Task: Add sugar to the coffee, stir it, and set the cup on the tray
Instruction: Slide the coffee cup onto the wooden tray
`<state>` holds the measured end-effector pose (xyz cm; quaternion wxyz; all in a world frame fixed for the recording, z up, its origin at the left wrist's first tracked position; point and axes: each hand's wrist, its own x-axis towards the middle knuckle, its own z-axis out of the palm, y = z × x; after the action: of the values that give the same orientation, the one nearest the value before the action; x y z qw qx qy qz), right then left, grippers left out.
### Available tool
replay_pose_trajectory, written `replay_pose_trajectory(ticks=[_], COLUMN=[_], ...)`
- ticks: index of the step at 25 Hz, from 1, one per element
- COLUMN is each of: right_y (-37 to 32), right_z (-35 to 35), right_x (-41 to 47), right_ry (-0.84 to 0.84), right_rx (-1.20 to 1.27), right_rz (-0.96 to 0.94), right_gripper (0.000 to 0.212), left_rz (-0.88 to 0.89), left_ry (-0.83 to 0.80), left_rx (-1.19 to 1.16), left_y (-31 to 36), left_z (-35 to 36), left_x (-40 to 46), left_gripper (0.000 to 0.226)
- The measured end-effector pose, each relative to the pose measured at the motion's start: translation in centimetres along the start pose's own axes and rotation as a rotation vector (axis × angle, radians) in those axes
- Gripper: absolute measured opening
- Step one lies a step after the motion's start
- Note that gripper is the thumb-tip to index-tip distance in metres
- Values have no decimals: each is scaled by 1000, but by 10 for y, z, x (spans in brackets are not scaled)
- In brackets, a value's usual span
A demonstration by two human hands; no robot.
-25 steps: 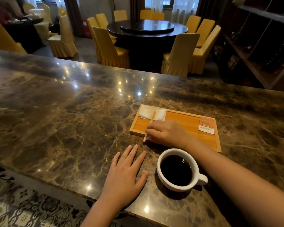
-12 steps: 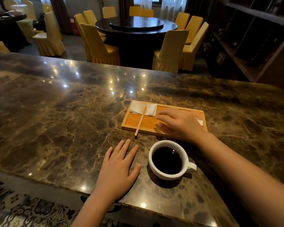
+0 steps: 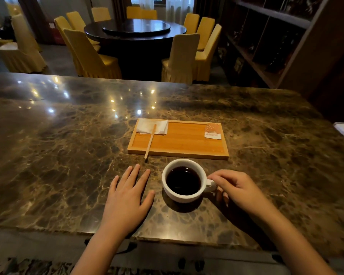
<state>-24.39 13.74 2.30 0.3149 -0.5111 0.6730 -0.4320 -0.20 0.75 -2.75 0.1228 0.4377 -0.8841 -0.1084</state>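
The cup [image 3: 182, 180] of black coffee stood on the marble counter [image 3: 68, 155], just near of the wooden tray [image 3: 178, 153]. The right hand [image 3: 238, 188] pinched its handle between curled fingers [image 3: 216, 176]. The left hand [image 3: 127, 195] lay flat, fingers spread, holding nothing. The sugar packet [image 3: 213, 131] lay on the tray's far right corner.

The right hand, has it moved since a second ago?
Yes. The right hand left the wooden tray and came back toward the person, now at the handle of the cup.
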Motion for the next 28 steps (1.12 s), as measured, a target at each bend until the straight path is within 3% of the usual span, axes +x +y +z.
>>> replay_pose_trajectory(ticks=[7, 15, 28], right_y=[4, 5, -24], right_z=[21, 37, -15], right_x=[-7, -14, 53], right_ry=[59, 87, 44], right_rx=[193, 268, 284], right_rz=[36, 36, 24], right_gripper=[14, 26, 28], left_rz=[18, 18, 4], left_ry=[4, 4, 8], left_rx=[-10, -10, -4], left_y=[0, -1, -2], left_z=[1, 1, 1], left_x=[1, 1, 1], left_gripper=[58, 58, 59])
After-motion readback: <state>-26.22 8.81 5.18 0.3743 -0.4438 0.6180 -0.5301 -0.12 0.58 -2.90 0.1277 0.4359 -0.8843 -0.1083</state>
